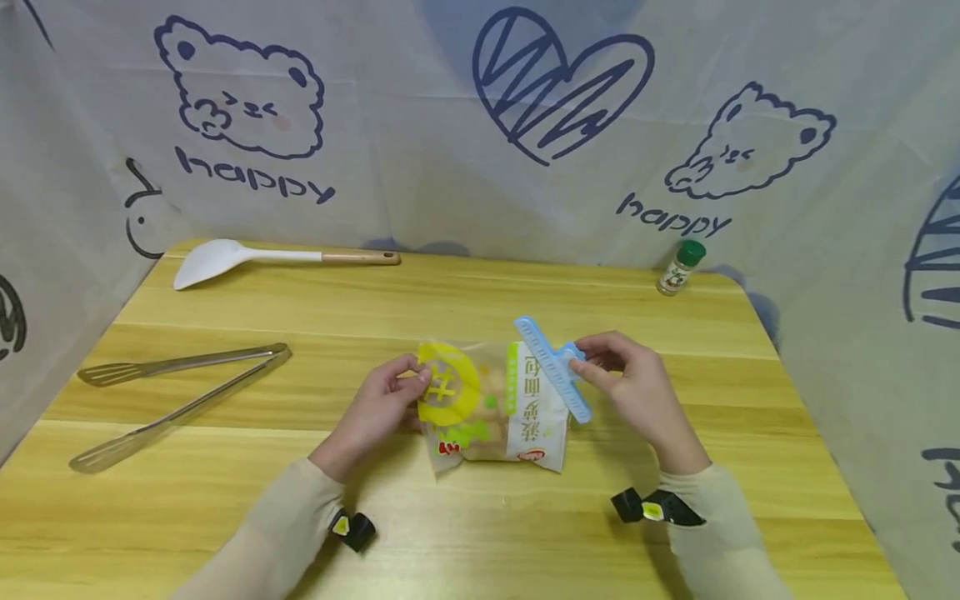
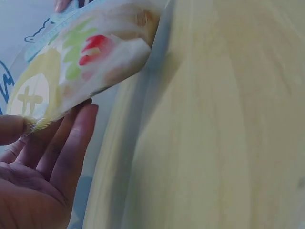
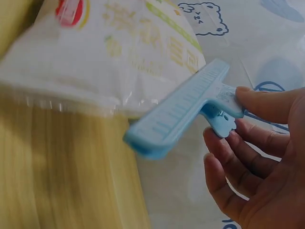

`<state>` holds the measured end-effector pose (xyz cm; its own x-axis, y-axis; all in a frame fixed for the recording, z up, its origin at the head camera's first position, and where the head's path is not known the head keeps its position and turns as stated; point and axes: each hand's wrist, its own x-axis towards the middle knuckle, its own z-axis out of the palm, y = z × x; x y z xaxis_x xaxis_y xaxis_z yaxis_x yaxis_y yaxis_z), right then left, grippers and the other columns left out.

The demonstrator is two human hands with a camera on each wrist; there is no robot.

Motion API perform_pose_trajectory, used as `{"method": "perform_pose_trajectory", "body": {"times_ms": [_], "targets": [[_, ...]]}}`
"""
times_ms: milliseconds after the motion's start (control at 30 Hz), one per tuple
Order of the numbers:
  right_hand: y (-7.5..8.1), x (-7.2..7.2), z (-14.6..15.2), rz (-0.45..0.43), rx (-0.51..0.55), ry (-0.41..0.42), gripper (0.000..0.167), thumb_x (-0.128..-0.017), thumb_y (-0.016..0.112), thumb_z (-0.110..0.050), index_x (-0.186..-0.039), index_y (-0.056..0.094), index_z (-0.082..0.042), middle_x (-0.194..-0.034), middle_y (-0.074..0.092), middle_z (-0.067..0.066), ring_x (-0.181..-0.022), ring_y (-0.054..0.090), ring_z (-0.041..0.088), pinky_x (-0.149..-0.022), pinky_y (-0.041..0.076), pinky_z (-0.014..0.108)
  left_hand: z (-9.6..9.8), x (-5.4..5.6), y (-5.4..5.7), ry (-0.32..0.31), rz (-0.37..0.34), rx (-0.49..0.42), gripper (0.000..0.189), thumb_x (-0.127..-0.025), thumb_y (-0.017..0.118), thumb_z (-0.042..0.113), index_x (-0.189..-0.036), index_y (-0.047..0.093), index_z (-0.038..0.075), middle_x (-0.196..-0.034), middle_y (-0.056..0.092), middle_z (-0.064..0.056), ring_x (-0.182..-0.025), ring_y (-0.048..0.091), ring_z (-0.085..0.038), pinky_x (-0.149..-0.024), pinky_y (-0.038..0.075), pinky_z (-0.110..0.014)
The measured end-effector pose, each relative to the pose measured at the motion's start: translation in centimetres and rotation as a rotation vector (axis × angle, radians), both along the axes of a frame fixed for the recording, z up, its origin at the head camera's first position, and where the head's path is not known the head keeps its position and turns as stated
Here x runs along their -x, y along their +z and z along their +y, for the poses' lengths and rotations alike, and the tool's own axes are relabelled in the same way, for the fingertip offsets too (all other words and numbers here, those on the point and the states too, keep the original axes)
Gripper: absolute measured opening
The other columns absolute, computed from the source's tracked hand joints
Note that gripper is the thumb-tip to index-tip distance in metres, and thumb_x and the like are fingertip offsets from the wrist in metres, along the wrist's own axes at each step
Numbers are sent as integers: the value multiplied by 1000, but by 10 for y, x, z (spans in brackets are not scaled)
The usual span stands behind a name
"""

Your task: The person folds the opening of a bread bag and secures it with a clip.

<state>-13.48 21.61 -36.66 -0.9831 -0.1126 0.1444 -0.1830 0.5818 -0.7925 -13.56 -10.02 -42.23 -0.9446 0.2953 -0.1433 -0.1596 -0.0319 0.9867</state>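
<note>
A clear bread bag point(image 1: 487, 417) with yellow, green and white print is in front of me, with bread visible inside. My left hand point(image 1: 378, 408) pinches its left end between thumb and fingers; in the left wrist view the thumb lies over the yellow corner of the bag point(image 2: 43, 90). At the bag's right end, a long light-blue bag clip point(image 1: 553, 369) lies slantwise over the edge. My right hand point(image 1: 637, 392) pinches the clip's handle, thumb on one lever. The right wrist view shows the clip point(image 3: 178, 112) against the bag's corner; whether its jaws grip the plastic I cannot tell.
Metal tongs point(image 1: 187, 358) lie spread on the left of the wooden table point(image 1: 480, 533). A white spatula point(image 1: 285, 254) with a wooden handle rests along the back edge. At the back right stands a green-capped seasoning bottle point(image 1: 680, 268). A printed cloth point(image 1: 420, 108) hangs behind.
</note>
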Motion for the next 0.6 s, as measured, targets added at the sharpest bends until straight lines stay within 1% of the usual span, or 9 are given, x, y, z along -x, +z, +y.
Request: {"method": "perform_pose_trajectory", "body": {"times_ms": [100, 167, 200, 300, 367, 433, 600], "targets": [[-2, 3, -1, -37, -4, 12, 26, -94, 70, -21, -112, 69, -3, -97, 66, 7, -88, 60, 22, -77, 50, 36, -4, 3, 1, 15, 20, 67, 20, -104, 52, 16, -105, 56, -4, -84, 72, -15, -68, 68, -21, -57, 56, -36], [-4, 6, -1, -70, -8, 16, 26, -94, 70, -22, -112, 69, -3, -98, 66, 7, -87, 61, 21, -76, 50, 36, -6, 7, 1, 14, 28, 101, 22, -103, 55, 17, -106, 58, -5, -77, 70, -13, -62, 66, -19, -54, 55, -35], [-5, 8, -1, -88, -11, 20, 26, -94, 69, -23, -112, 69, -3, -98, 67, 7, -87, 61, 21, -76, 50, 37, -7, 8, 1, 11, 27, 116, 23, -103, 56, 17, -106, 59, -5, -73, 68, -12, -59, 64, -18, -53, 56, -35], [-11, 15, -3, -151, -7, 39, 29, -95, 68, -25, -114, 68, -3, -102, 68, 8, -87, 62, 21, -78, 51, 42, -10, 12, 2, 4, 7, 147, 24, -102, 57, 18, -107, 59, -5, -67, 65, -10, -54, 61, -17, -53, 56, -36], [-15, 21, -5, -196, -3, 47, 30, -96, 67, -26, -115, 67, -2, -103, 68, 9, -87, 64, 22, -80, 52, 45, -12, 15, 2, 6, -9, 174, 24, -102, 57, 19, -106, 58, -5, -65, 63, -9, -52, 60, -17, -53, 56, -37], [-19, 26, -7, -234, -4, 53, 32, -96, 66, -25, -117, 66, -1, -104, 68, 10, -87, 65, 24, -80, 52, 46, -13, 19, 1, 11, -26, 197, 24, -102, 56, 18, -105, 57, -5, -68, 65, -9, -53, 61, -17, -53, 56, -37], [-27, 37, -13, -271, -73, 49, 32, -98, 64, -24, -118, 66, 1, -106, 67, 11, -91, 62, 24, -82, 51, 43, -12, 26, 0, 25, -66, 249, 22, -102, 55, 16, -104, 58, -5, -76, 67, -12, -56, 62, -18, -53, 56, -37]]}}
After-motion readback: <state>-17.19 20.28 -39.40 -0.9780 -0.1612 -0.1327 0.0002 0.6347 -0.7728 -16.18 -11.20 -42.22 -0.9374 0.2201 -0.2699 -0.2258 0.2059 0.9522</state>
